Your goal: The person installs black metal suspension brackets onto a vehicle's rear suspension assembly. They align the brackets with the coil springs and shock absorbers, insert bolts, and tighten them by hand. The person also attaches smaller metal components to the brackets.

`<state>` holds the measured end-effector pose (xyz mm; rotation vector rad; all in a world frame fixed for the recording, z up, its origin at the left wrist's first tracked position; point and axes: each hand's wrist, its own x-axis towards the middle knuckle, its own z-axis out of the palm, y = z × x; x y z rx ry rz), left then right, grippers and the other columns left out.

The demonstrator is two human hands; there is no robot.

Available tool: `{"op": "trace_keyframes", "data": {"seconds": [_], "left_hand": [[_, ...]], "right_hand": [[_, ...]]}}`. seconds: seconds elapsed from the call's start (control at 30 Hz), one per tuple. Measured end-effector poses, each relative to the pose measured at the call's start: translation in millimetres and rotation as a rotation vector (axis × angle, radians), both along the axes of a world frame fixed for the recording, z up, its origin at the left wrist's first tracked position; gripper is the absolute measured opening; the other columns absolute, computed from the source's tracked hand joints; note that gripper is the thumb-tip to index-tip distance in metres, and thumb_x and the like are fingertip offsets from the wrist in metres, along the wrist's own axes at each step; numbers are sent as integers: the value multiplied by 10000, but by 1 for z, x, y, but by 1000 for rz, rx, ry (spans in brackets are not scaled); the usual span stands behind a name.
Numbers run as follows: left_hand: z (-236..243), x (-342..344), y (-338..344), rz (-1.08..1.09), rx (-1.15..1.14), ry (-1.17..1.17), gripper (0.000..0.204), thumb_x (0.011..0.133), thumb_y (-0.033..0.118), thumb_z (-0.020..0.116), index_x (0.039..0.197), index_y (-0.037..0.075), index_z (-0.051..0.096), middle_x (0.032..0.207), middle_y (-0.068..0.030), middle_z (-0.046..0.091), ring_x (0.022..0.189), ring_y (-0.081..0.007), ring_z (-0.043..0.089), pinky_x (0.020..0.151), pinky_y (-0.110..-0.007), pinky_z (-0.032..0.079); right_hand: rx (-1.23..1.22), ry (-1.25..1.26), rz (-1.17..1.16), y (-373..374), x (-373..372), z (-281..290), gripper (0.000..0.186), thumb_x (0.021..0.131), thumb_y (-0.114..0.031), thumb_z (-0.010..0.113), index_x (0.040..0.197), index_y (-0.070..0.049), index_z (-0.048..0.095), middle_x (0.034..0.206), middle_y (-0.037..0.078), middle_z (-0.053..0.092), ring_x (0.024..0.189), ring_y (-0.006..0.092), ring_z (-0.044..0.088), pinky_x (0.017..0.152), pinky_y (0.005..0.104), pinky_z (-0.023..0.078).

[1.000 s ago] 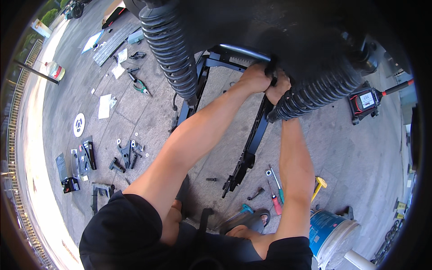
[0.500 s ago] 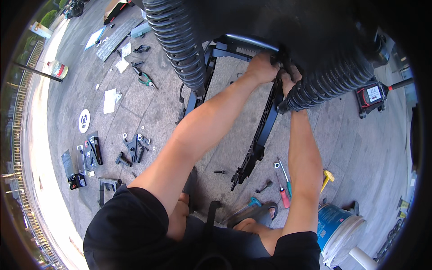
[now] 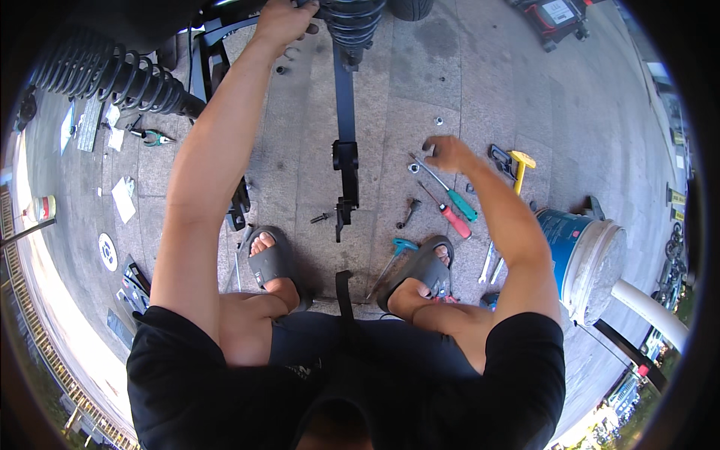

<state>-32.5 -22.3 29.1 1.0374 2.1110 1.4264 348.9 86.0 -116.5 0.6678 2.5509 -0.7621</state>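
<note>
At the top, my left hand (image 3: 286, 26) grips a black part beside an upright coil-over shock (image 3: 351, 22); part of what it holds is hidden. My right hand (image 3: 448, 156) hangs above the tools with fingers apart and loosely bent, slightly blurred. Below it lie a teal-handled screwdriver (image 3: 463, 205), a red-handled screwdriver (image 3: 455, 221) and a socket (image 3: 413, 169). A black metal bar (image 3: 345, 109) runs down from the shock to a bracket (image 3: 345, 161). A second coil-over shock (image 3: 112, 75) lies across the upper left, beside black frame members.
A red floor jack (image 3: 553, 19) stands at upper right. A blue and white bucket (image 3: 585, 266) with a white pipe (image 3: 649, 311) is at my right. A yellow tool (image 3: 522, 161), green pliers (image 3: 156, 138), a T-handle tool (image 3: 397, 251) and several loose parts lie around. My sandaled feet are below.
My view has swung right and lower. My right hand has left the upper frame and moved down toward the tools, while my left hand stays up on the black part.
</note>
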Motion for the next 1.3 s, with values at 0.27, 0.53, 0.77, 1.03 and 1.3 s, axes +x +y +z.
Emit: {"op": "trace_keyframes", "data": {"seconds": [0.27,0.53,0.77,1.03,1.3], "left_hand": [[-5,7,1,-18,149,225,520,751,275,780,1175,23,620,1164,-143,658,1065,-241,612,912,-343,464],[30,12,-40,89,67,78,323,896,101,609,1192,-18,559,915,-104,666,560,-152,620,455,-295,470],[19,5,-66,32,-44,393,322,896,112,616,1190,-6,556,888,-87,662,612,-132,597,502,-253,448],[-21,-52,-42,-96,-116,1009,306,830,186,632,1017,-49,683,939,-187,705,875,-244,681,871,-316,488],[-12,-11,-89,10,-128,291,375,906,178,594,1203,-51,575,1061,-181,675,879,-242,676,789,-331,533]], "right_hand": [[333,295,-679,-5,20,-88,477,837,-253,631,1254,-68,494,951,220,679,917,390,653,818,455,515],[121,102,-422,53,1,-73,371,833,-272,628,1171,-122,594,966,197,685,905,359,665,796,429,526],[147,-14,-155,64,71,51,328,826,-232,614,1125,-97,629,984,166,695,967,350,651,838,424,516],[70,113,-688,-44,253,55,243,843,-155,636,1066,-57,639,907,161,691,825,273,687,748,376,529],[-62,175,-1279,-179,359,-13,209,834,-141,619,1030,-92,673,850,162,691,804,302,691,719,371,531]]}}
